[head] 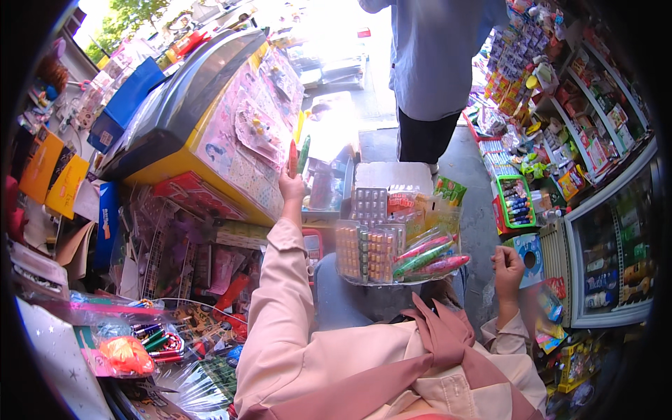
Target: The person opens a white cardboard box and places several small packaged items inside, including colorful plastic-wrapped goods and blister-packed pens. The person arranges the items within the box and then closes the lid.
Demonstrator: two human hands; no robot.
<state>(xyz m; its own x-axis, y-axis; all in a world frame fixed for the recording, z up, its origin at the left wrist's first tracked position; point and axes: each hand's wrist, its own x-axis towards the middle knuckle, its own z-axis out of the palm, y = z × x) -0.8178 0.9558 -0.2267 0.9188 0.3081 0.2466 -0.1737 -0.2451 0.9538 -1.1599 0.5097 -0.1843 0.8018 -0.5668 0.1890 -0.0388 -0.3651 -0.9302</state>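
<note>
My left hand (292, 185) is stretched out ahead, closed around the lower ends of an orange-red pen (293, 156) and a green pen (303, 153), which point away from me. My right hand (507, 266) is curled at the right, beside a blue card with a round dark hole (529, 256); nothing shows in it. Between my arms, above my lap, stands an open clear-sided container (367, 279). It holds blister packs (368, 206), rows of capsule-like pieces (349, 247), and pink and green fish-like patterned pens (425, 259) in clear wrapping.
A yellow and black display case (173, 115) with pink sheets stands at the left. A person (433, 68) stands ahead in the aisle. At the right are a green basket of markers (517, 202), snack shelves and a glass-door cooler (611, 252). Bagged goods (126, 352) lie at lower left.
</note>
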